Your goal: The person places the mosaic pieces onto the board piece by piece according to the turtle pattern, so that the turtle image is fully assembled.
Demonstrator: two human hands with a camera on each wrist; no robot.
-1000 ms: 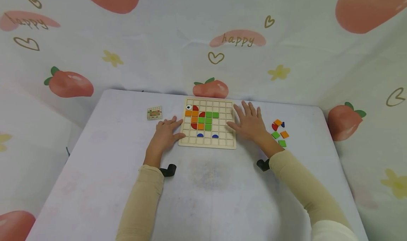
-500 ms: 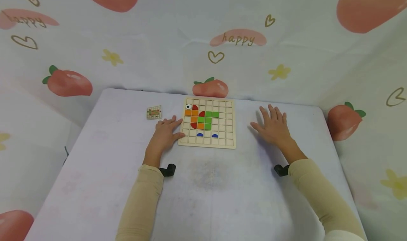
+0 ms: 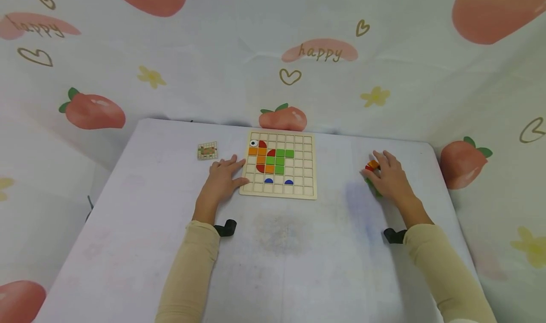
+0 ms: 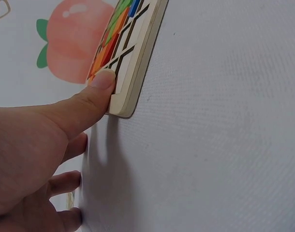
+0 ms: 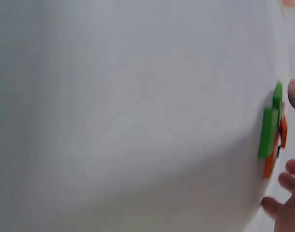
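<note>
A wooden grid board (image 3: 308, 181) lies on the table, bearing orange, green, red and blue pieces and a white eye tile (image 3: 254, 143). My left hand (image 3: 219, 181) rests at its left edge; in the left wrist view the thumb (image 4: 96, 89) lies over the board's corner, the other fingers beside it. Far to the right, my right hand (image 3: 392, 181) hovers with spread fingers over loose pieces, partly hiding them. An orange tile (image 3: 373, 164) shows near its thumb. In the right wrist view green tiles (image 5: 268, 133) and orange pieces stand beside that hand.
A small patterned card (image 3: 207, 150) lies left of the board. Behind the table (image 3: 281, 275) hangs a white cloth printed with peaches, flowers and hearts. Black wrist-camera mounts (image 3: 226, 228) jut out near both wrists.
My right hand has moved from the board's right edge out to the right, over the loose pieces. The left hand has stayed at the board.
</note>
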